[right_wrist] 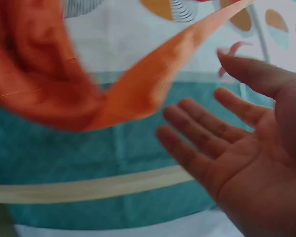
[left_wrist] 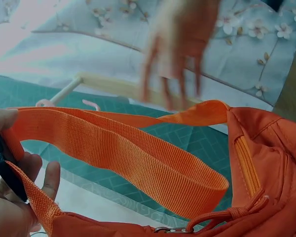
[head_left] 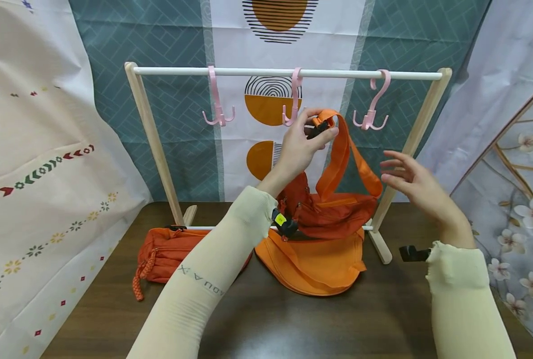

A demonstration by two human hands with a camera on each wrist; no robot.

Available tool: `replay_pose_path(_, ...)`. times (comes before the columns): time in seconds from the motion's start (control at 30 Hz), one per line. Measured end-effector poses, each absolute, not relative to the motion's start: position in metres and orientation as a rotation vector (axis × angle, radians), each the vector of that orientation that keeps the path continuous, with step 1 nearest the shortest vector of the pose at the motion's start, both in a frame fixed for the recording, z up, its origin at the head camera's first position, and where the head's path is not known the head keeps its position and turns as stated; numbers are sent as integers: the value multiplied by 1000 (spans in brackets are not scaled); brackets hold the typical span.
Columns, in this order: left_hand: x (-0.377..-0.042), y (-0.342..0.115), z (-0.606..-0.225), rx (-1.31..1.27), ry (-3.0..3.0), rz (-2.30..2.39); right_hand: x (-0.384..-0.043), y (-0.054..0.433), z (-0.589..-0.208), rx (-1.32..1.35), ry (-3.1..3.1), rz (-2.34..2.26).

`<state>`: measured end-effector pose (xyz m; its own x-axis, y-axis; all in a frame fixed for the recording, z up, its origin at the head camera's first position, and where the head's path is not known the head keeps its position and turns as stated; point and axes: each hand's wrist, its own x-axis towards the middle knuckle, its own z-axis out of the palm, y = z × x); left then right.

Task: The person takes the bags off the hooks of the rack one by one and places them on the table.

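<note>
My left hand [head_left: 300,144] pinches the orange strap [left_wrist: 118,143] at its black buckle [left_wrist: 10,173], just in front of the middle pink hook [head_left: 293,99]. From that strap hangs a red-orange waist bag [head_left: 334,214] with an orange zipper, its body in the air in front of the rack. To the right of the bag, my right hand [head_left: 410,182] is held up with fingers spread and nothing in them. In the right wrist view its fingertips are apart from the strap's lower end.
A white-railed wooden rack [head_left: 257,72] carries a left pink hook [head_left: 218,99] and a right pink hook [head_left: 373,104]. On the table [head_left: 293,324] lie an orange bag [head_left: 320,274] under the hanging one and a red-orange pouch [head_left: 172,254] with a cord at left. Patterned cloths surround the table.
</note>
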<state>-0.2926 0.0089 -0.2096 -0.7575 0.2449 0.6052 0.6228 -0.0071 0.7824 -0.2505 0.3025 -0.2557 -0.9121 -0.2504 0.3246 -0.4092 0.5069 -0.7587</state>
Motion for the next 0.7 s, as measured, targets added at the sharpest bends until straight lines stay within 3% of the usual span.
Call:
replay_pose_path(0.37,-285,6,-209,-911,-1947,-1857,-270,311,-317,582,-2649,1584)
replay_pose_path(0.53,-284,-14,-222,-872,-2005,-1841,-270,321,-304,555,-2541,1565)
replay_pose_path(0.7,-286,-45,-247,-822,-2127,-1772,-263,329,-268,532,-2501,1478)
